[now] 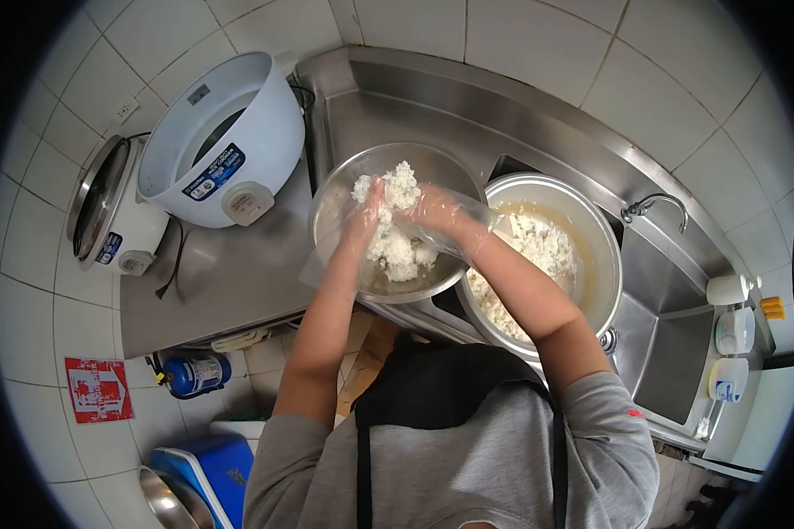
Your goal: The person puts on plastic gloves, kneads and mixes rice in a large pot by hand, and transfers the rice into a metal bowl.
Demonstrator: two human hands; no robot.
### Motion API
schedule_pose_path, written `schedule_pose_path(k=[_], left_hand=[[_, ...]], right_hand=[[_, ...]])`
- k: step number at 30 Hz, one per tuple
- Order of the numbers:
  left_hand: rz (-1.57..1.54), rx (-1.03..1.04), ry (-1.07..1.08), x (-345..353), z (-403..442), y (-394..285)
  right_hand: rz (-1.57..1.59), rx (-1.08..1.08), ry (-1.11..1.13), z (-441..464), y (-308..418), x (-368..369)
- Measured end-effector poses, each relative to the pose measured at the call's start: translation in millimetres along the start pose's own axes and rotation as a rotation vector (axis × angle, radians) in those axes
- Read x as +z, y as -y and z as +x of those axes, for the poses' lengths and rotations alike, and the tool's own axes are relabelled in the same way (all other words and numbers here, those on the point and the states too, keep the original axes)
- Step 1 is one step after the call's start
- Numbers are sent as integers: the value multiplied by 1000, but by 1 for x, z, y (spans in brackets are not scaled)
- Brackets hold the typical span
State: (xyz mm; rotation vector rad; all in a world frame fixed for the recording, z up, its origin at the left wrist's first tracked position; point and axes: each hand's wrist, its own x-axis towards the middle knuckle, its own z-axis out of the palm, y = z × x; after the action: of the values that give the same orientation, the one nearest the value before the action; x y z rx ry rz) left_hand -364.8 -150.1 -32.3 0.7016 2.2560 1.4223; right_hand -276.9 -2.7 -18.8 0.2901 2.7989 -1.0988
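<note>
Both of my hands wear loose clear plastic gloves and are over a wide steel bowl [333, 181]. Between them they hold clumps of white cooked rice [403, 183]. My left hand [366, 214] presses on the left side of the clump, its fingers curled against the rice. On the other side, my right hand [434, 209] closes on the same rice, its fingers partly hidden by the glove and grains. More rice [400, 256] lies in the bowl below. To the right, a large metal pot [604, 238] holds more cooked rice [538, 247], under my right forearm.
A big pale-blue rice cooker body [273, 132] stands on the steel counter at left, beside a lidded white cooker [137, 220]. A sink [679, 353] with a faucet [657, 204] is at right, near several plastic containers. A blue fire extinguisher [194, 373] sits below.
</note>
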Motion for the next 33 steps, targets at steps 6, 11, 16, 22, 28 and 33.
schedule_pose_path(k=[6, 11, 16, 22, 28, 33], left_hand=[[614, 127, 19, 0, 13, 40], [859, 174, 102, 4, 15, 48], [415, 164, 106, 4, 7, 25], [577, -70, 486, -22, 22, 5], [-7, -165, 291, -29, 15, -50], [-536, -382, 70, -2, 21, -44]], right_hand=[[2, 37, -19, -15, -12, -8], [205, 8, -62, -33, -6, -33], [359, -51, -143, -36, -15, -44], [605, -58, 23, -31, -27, -29], [1013, 36, 154, -53, 36, 9], [1080, -236, 60, -42, 57, 52]])
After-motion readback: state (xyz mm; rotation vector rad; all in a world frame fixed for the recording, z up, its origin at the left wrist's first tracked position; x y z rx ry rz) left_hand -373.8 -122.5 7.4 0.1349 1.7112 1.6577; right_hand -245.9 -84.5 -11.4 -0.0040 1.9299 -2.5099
